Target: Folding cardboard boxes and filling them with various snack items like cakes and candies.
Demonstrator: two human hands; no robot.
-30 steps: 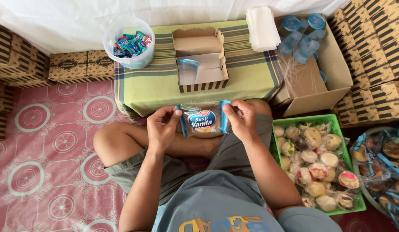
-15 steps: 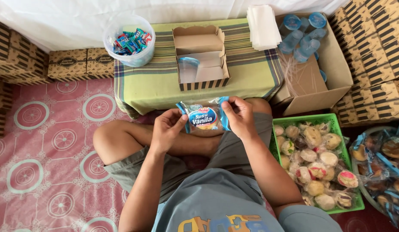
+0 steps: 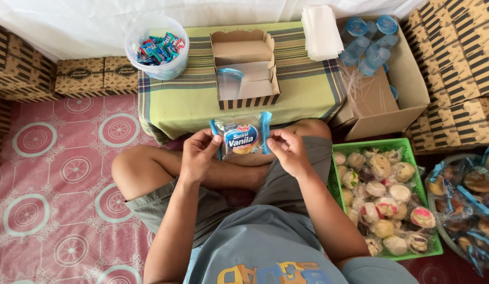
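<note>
Both hands [image 3: 244, 152] pinch the wrapped bun packet [image 3: 241, 137] between them.

Grey-blue T-shirt with yellow-and-blue chest print, grey shorts, bare forearms.

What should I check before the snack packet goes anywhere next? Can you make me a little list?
1. Both hands on the packet: left hand and right hand pinch the snack packet at its two ends: ok.
2. Packet sealed: no tear shows: ok.
3. Open striped box has room: only a clear cup lies inside: ok.
4. Box stands flat on the green cloth: ok.
5. Green basket beside the right knee holds many wrapped cakes: ok.
6. Underside of the packet: cannot tell.
</note>
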